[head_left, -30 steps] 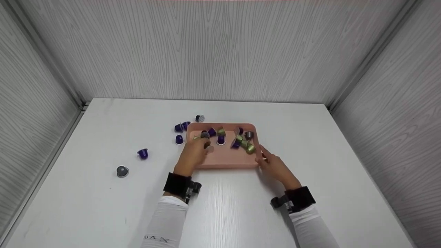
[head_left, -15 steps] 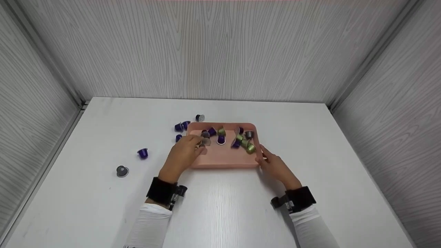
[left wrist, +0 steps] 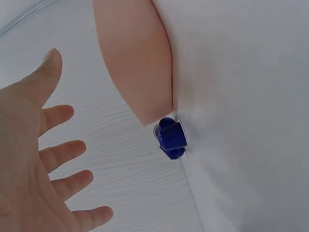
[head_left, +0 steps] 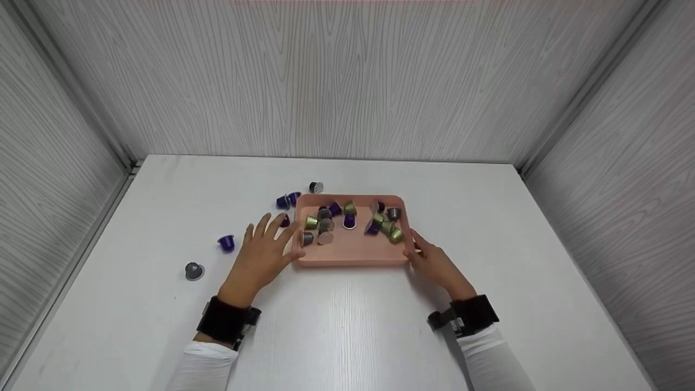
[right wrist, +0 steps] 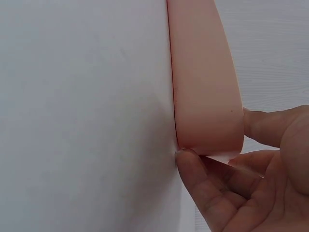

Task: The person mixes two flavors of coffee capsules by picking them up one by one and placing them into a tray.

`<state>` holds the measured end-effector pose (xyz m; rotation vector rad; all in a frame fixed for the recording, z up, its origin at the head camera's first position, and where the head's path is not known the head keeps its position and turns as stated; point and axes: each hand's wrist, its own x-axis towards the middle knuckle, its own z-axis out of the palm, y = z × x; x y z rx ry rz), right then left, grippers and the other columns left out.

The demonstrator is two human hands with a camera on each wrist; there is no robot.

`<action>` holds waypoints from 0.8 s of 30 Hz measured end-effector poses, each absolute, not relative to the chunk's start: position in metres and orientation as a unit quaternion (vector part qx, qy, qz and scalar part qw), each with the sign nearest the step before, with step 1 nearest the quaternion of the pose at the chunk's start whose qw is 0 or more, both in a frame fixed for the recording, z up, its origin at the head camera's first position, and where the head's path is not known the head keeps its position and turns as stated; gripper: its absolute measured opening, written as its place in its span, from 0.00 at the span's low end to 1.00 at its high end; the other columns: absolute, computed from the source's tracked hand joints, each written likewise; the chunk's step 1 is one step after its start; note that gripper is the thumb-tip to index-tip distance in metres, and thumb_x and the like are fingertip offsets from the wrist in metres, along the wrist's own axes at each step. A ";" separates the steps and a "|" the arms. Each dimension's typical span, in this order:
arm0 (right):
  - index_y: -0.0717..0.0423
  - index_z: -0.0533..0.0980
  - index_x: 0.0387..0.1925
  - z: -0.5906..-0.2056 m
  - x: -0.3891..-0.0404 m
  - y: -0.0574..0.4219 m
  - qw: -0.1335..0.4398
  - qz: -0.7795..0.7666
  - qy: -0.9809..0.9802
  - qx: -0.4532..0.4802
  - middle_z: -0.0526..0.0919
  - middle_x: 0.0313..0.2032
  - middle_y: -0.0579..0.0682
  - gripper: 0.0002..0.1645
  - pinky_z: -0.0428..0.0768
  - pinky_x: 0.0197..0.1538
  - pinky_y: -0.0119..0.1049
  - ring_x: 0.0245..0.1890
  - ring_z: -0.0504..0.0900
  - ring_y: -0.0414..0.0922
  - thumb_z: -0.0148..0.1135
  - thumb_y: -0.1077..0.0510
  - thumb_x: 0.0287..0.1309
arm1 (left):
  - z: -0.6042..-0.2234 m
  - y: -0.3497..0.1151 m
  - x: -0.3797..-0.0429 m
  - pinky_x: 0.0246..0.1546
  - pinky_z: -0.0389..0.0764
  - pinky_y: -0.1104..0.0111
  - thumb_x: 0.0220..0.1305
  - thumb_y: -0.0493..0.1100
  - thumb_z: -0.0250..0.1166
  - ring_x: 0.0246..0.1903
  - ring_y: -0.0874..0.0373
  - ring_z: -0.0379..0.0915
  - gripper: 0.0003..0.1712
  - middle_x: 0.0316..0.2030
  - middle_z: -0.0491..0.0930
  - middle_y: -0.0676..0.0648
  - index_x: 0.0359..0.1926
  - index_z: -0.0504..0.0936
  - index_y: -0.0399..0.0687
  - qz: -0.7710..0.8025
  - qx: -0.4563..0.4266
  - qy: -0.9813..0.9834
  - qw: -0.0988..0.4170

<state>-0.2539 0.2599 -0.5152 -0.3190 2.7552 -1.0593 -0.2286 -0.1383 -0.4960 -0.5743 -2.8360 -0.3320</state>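
Observation:
A shallow pink tray (head_left: pixel 361 251) holds several coffee capsules in green, purple and grey. At its near right corner my right hand (head_left: pixel 434 266) grips the wall; in the right wrist view the thumb lies at the rim and the other fingers curl against the side. Left of the tray my left hand (head_left: pixel 258 259) hovers with fingers spread and holds nothing, its thumb close to the near left corner. Just beyond its fingertips a dark purple capsule (head_left: pixel 285 220) is partly covered. Blue capsules (left wrist: pixel 172 139) beside the tray show in the left wrist view.
On the white table (head_left: pixel 347 326), a purple capsule (head_left: pixel 226 243) and a grey capsule (head_left: pixel 194 271) lie to the left. Two blue-purple capsules (head_left: pixel 283 202) sit by the tray's far left corner, and another capsule (head_left: pixel 316 187) lies behind it. Wood-grain panels (head_left: pixel 347 81) enclose the table.
My left hand has let go of a capsule inside the tray's left end, drawn back to the left and spread its fingers. The right hand has stayed on the tray.

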 end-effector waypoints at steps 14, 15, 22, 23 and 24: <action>0.58 0.51 0.76 -0.516 -0.253 0.262 0.072 -0.346 0.928 -0.119 0.78 0.57 0.61 0.40 0.76 0.53 0.52 0.53 0.79 0.54 0.51 0.45 0.72 | -0.492 -0.196 -0.211 0.58 0.43 0.26 0.60 0.72 0.56 0.70 0.27 0.36 0.51 0.73 0.48 0.32 0.76 0.54 0.53 -0.120 -0.089 -0.989 0.018; 0.58 0.51 0.76 -0.517 -0.254 0.261 0.072 -0.345 0.928 -0.118 0.78 0.58 0.61 0.40 0.76 0.54 0.52 0.53 0.79 0.54 0.51 0.45 0.72 | -0.492 -0.200 -0.211 0.57 0.43 0.25 0.60 0.73 0.56 0.70 0.26 0.36 0.52 0.73 0.48 0.31 0.76 0.54 0.52 -0.125 -0.081 -0.989 0.015; 0.59 0.52 0.75 -0.517 -0.254 0.261 0.070 -0.346 0.927 -0.125 0.79 0.56 0.61 0.39 0.77 0.51 0.51 0.49 0.81 0.52 0.51 0.47 0.73 | -0.496 -0.232 -0.208 0.50 0.43 0.20 0.59 0.73 0.58 0.67 0.21 0.33 0.56 0.71 0.43 0.25 0.76 0.51 0.46 -0.153 -0.014 -0.987 -0.041; 0.59 0.52 0.75 -0.517 -0.254 0.261 0.068 -0.346 0.927 -0.125 0.79 0.56 0.61 0.38 0.77 0.51 0.50 0.48 0.81 0.51 0.51 0.48 0.73 | -0.497 -0.238 -0.208 0.49 0.45 0.20 0.59 0.73 0.58 0.67 0.20 0.33 0.57 0.71 0.42 0.24 0.76 0.50 0.45 -0.159 -0.006 -0.986 -0.054; 0.59 0.52 0.75 -0.516 -0.254 0.261 0.068 -0.345 0.928 -0.125 0.79 0.55 0.60 0.38 0.77 0.51 0.50 0.48 0.81 0.51 0.51 0.48 0.73 | -0.497 -0.242 -0.207 0.47 0.46 0.19 0.58 0.73 0.59 0.66 0.18 0.32 0.58 0.71 0.41 0.23 0.76 0.49 0.44 -0.168 0.002 -0.984 -0.067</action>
